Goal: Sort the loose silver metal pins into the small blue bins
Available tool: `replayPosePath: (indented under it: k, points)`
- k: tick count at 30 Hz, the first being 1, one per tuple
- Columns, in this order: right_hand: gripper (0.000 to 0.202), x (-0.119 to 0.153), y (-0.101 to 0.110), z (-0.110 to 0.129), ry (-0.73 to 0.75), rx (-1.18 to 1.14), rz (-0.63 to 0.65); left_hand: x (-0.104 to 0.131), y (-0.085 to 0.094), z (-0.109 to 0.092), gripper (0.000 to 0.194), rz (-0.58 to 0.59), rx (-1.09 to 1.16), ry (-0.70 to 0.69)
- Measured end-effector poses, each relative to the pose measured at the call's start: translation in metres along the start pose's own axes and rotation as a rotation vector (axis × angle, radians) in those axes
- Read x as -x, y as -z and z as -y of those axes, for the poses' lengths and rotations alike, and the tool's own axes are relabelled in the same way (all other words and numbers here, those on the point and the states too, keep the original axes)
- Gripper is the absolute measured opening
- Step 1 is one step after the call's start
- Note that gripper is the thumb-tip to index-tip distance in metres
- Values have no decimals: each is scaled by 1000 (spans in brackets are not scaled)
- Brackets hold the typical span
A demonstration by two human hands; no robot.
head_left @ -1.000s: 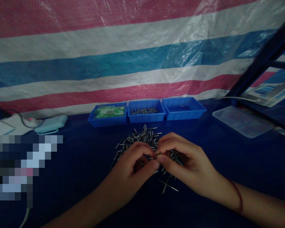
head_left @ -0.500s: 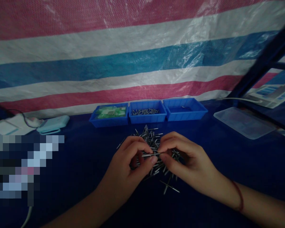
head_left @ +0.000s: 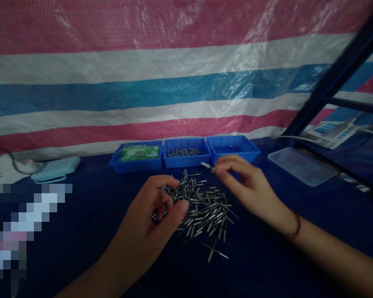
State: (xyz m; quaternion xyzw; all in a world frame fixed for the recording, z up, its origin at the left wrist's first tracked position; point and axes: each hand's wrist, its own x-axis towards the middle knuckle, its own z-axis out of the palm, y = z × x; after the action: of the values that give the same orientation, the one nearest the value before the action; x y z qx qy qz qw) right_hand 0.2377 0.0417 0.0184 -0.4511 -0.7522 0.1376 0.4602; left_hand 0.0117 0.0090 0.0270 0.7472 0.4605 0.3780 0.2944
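Note:
A heap of silvery blind rivets [head_left: 205,207], each a thin pin with a thicker sleeve, lies on the dark blue table. Over the heap's left edge is my left hand [head_left: 155,211], its thumb and index finger apart with nothing between them. Pinched in the fingertips of my right hand [head_left: 240,178] is a single rivet [head_left: 207,165], slightly blurred, its end pointing left. That hand is raised just in front of the middle blue bin [head_left: 186,160], which holds many rivets, and the right blue bin [head_left: 236,155], where one small piece shows.
The left blue bin [head_left: 136,164] contains green-and-clear plastic packets. A translucent lid [head_left: 303,165] lies at the right, near a dark frame post [head_left: 323,91]. At the left rests a light blue case [head_left: 56,169]. A striped sheet [head_left: 143,95] hangs behind the bins.
My hands have parted. The right one has moved up toward the bins with a rivet, while the left has let go and opened. The view has shifted slightly.

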Motion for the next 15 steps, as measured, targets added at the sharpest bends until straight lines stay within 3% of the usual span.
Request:
replayPosePath:
  k: [2, 4, 9, 12, 15]
  points:
    - [12, -13, 14, -26, -33, 266, -207, -4, 8, 0, 22, -37, 11, 10]
    - [17, -24, 25, -52, -49, 528, -294, -9, 15, 1, 19, -69, 13, 6]
    - [25, -26, 34, -86, -80, 732, -208, -22, 24, 21, 18, -30, -162, 2]
    - [25, -20, 32, -83, -43, 707, -168, -32, 33, 42, 18, 70, -415, -50]
    - [22, -15, 28, -70, 53, 660, -160, -40, 44, 59, 19, 250, -536, -27]
